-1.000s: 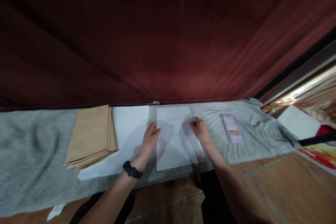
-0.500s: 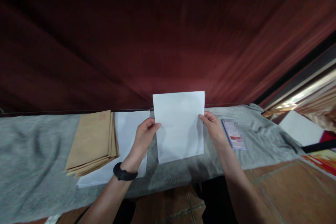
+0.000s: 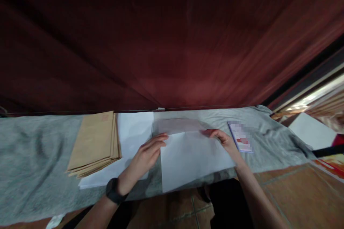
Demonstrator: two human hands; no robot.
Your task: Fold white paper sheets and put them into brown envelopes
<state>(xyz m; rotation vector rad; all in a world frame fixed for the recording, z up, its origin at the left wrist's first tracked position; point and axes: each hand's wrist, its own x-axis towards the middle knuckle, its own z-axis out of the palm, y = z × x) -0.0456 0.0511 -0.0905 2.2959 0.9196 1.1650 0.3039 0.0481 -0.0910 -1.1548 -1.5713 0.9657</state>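
A white sheet of paper [image 3: 192,159] is tilted nearly flat over the grey cloth [image 3: 32,157], its near edge hanging past the table's front. My left hand [image 3: 146,155] grips the sheet's far left corner, fingers closed along the edge. My right hand [image 3: 223,139] pinches the far right corner. A black band sits on my left wrist. A stack of white paper [image 3: 131,132] lies just left of the sheet. Left of that stack lie several brown envelopes [image 3: 94,143].
A small printed card [image 3: 240,136] lies on the cloth right of my right hand. A dark red curtain [image 3: 172,43] hangs behind the table. Tiled floor [image 3: 290,193] shows below, and a white board [image 3: 311,130] stands at far right.
The sheet lay flat a second ago, was lifted upright, and has now swung down toward me, held at its far corners by both hands.
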